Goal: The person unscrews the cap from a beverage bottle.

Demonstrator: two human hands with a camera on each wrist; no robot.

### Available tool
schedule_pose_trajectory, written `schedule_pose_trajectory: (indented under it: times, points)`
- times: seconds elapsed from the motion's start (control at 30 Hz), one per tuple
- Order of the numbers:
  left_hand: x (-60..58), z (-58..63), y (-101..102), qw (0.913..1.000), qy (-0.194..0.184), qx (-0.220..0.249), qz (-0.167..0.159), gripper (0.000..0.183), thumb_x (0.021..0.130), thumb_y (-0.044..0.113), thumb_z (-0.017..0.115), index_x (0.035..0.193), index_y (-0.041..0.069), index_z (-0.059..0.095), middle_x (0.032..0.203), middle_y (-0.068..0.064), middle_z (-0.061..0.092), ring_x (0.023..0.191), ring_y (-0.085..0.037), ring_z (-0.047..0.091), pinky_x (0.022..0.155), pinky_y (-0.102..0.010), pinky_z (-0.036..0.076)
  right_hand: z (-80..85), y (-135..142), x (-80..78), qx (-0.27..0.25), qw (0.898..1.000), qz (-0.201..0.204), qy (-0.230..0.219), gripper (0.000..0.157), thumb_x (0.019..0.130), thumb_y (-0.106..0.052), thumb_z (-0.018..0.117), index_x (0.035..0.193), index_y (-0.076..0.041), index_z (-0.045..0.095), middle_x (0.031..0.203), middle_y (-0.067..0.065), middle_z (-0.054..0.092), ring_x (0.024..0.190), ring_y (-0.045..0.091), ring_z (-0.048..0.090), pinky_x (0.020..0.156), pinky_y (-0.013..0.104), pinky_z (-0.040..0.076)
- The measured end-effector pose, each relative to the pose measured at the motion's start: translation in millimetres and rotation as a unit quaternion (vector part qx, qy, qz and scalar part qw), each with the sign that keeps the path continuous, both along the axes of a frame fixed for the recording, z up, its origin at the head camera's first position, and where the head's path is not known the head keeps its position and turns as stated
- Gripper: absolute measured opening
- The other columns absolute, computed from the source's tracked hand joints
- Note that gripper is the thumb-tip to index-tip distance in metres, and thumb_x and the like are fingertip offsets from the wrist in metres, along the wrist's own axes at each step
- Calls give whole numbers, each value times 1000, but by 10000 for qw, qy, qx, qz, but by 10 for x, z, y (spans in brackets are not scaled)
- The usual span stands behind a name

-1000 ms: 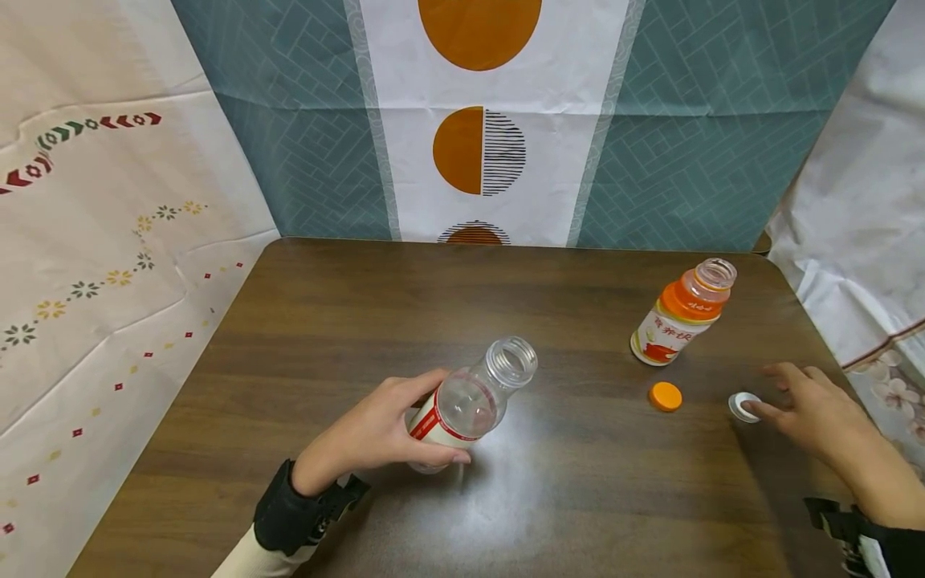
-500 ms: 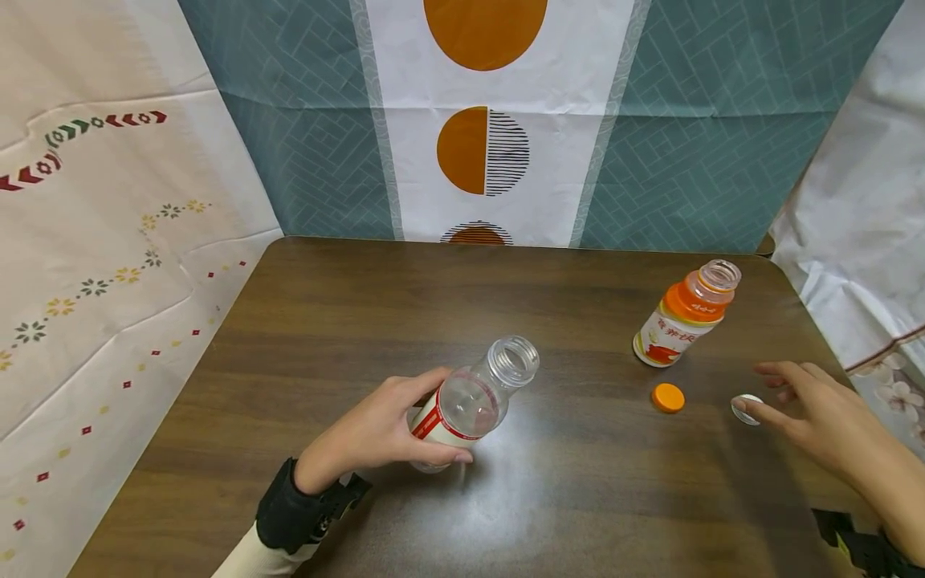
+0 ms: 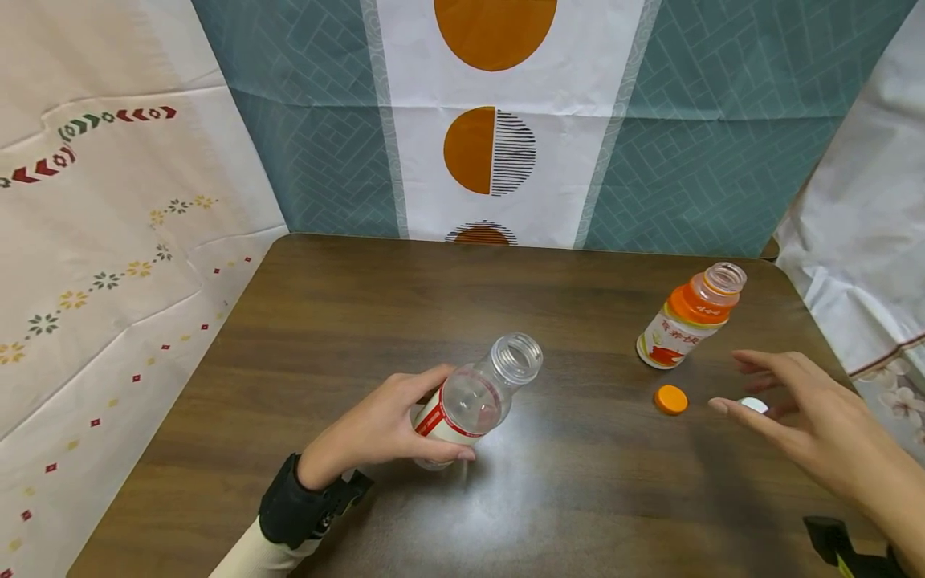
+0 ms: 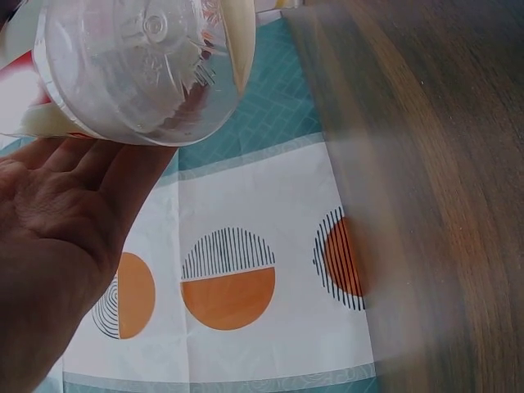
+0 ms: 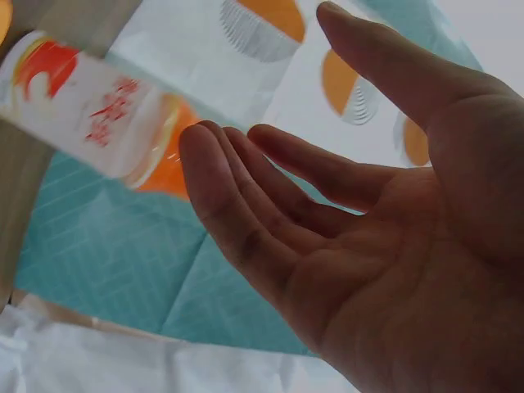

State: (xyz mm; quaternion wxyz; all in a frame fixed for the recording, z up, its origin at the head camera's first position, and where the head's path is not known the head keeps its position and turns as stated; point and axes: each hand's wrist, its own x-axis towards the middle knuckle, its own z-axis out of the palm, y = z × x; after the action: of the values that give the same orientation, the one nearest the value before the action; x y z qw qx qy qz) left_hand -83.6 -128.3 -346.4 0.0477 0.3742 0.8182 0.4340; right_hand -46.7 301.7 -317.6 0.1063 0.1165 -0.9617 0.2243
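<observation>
My left hand (image 3: 393,425) grips a clear bottle (image 3: 473,401) with a red and white label around its body. The bottle has no cap, and its mouth tilts toward the upper right; its base fills the top of the left wrist view. Over the right side of the table, my right hand (image 3: 809,413) has its fingers apart and holds nothing. A white cap (image 3: 754,405) lies beneath it, partly hidden by the thumb. Left of that cap is an orange cap (image 3: 670,400). Behind them stands an uncapped orange-labelled bottle (image 3: 686,317), seen blurred in the right wrist view.
The brown wooden table (image 3: 361,305) bears all these things. A teal and white patterned cloth (image 3: 325,160) hangs behind its back edge. Pale cloths (image 3: 123,265) hang along the left and right sides.
My right hand has moved off the white cap, leftward and up, with thumb and fingers spreading. The white cap stays on the table. The left hand keeps its grip on the clear bottle.
</observation>
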Motion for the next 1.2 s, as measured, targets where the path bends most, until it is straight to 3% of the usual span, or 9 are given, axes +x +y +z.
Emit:
schedule_pose_trajectory:
  times: [0.1,0.23,0.4,0.53,0.7,0.8,1.0,1.2]
  points:
    - [41,131,31,10000,-25,8,-13,57,67,27,84,114,13,56,88,7,65,70,-9,59,57,-26,53,56,-87,34,-282,9993,175,181,56,72,-15,81,122,-6,56,114,9,56,79,-14,50,62,2,42]
    - [56,197,54,9999,-100,24,-35,57,66,23,85,114,9,56,89,6,65,72,-10,59,58,-27,53,127,-223,55,-300,9975,468,427,66,68,-10,83,127,-8,53,115,0,52,78,-12,52,61,4,44]
    - [-5,84,43,9999,-93,39,-94,57,68,31,83,115,15,54,91,9,65,73,-8,58,58,-27,53,204,-401,60,-357,9941,842,590,80,64,-4,84,134,-10,47,115,-8,47,77,-6,57,60,7,47]
    - [-67,-55,27,9999,-91,-64,-69,59,69,45,79,118,24,52,92,14,64,73,-3,57,58,-26,53,259,-561,65,-825,9885,1184,454,89,62,1,84,139,-13,42,118,-5,45,89,-1,55,66,7,48]
    - [-77,-89,31,9999,-119,-44,-69,59,69,49,78,118,28,51,93,16,63,75,-4,58,59,-27,53,294,-769,53,-1274,9807,1477,105,88,64,-2,84,139,-14,40,124,-2,44,100,8,53,72,10,49]
    - [-58,-42,45,9999,-150,-27,-73,59,69,44,80,117,26,52,93,15,63,77,-5,58,61,-27,53,291,-876,39,-1351,9787,1547,-71,84,67,-8,84,139,-16,40,127,-3,44,102,9,52,74,12,49]
    - [40,182,87,9998,-157,121,-87,57,67,24,84,115,14,54,92,8,65,78,-6,59,62,-29,54,283,-1066,-15,-1248,9776,1693,-77,79,72,-21,82,139,-19,40,129,-5,45,100,7,53,71,20,52]
    - [77,281,112,9995,-223,176,-101,58,66,18,85,115,9,54,93,6,66,80,-7,61,66,-32,55,296,-1288,-90,-1444,9647,2200,111,76,73,-21,82,137,-14,42,125,-2,47,101,7,52,73,25,54]
